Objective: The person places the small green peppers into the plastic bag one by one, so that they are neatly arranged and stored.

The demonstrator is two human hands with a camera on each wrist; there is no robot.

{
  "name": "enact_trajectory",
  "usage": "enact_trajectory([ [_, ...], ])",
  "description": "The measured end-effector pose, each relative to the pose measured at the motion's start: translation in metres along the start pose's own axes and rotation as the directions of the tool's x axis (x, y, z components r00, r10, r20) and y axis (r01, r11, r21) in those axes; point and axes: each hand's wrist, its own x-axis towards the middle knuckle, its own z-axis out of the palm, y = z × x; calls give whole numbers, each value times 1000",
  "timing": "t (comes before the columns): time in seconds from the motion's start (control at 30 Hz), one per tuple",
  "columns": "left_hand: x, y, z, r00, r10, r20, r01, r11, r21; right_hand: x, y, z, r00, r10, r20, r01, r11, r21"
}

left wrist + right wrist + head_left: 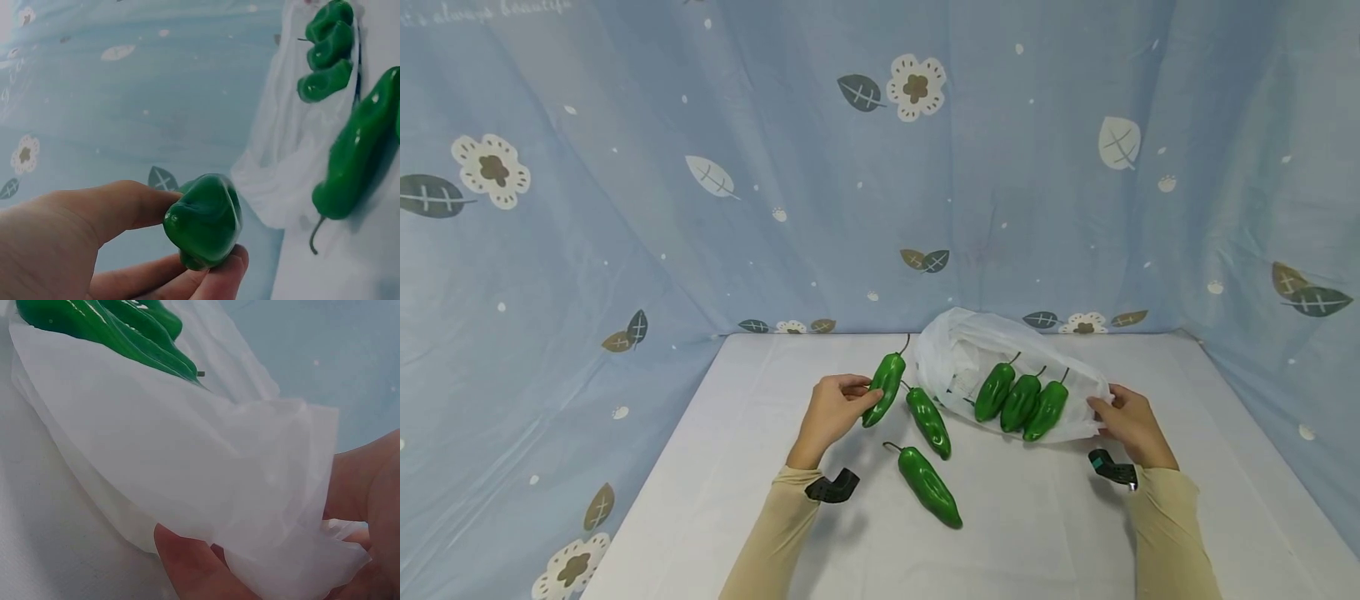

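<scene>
My left hand [837,410] pinches a glossy green pepper [885,388] between thumb and fingers, its thin stem pointing up and away. In the left wrist view that pepper [205,219] is seen end-on. At the right, my right hand [1133,423] grips the edge of a white plastic bag [951,333]. Three green peppers [1021,402] lie side by side on the bag, stems toward the back. Crumpled bag film [269,456] bunches between thumb and fingers in the right wrist view. Between my hands, one green pepper [929,423] lies near the bag and another [929,487] lies closer to me.
A white cloth covers the table [1015,533]. Behind it and along both sides hangs a blue curtain [820,225] with flowers and leaves. Black wrist devices [832,486] sit on both forearms, over beige sleeves [1172,525].
</scene>
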Motion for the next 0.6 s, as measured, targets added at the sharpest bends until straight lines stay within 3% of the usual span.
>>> enact_trajectory([
  [0.6,23,16,12,998,52,28,-52,999,-12,2,2,-1,1000,2,6,-2,1000,-11],
])
